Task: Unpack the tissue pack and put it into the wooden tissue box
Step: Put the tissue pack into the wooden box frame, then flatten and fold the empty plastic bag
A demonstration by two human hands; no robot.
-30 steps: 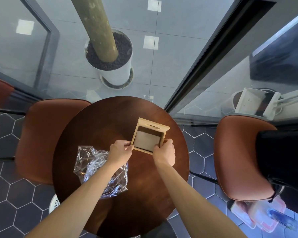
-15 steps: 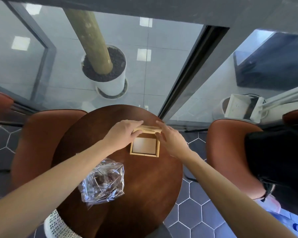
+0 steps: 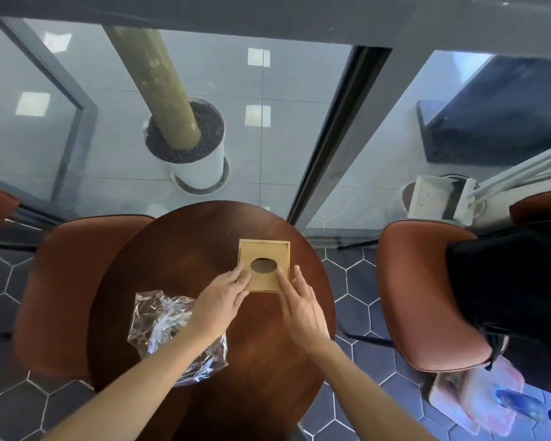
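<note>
Head view, looking down on a round dark wooden table (image 3: 178, 256) flanked by brown chairs (image 3: 67, 281). Crumpled clear plastic wrap (image 3: 159, 326) lies on the table's left side, partly under the left forearm. Both arms reach forward. The left hand (image 3: 221, 300) and right hand (image 3: 303, 308) are flat and open, fingertips resting on the near edge of the wooden tissue box (image 3: 264, 265), which sits lid-up at the table's centre, its oval opening facing up.
</note>
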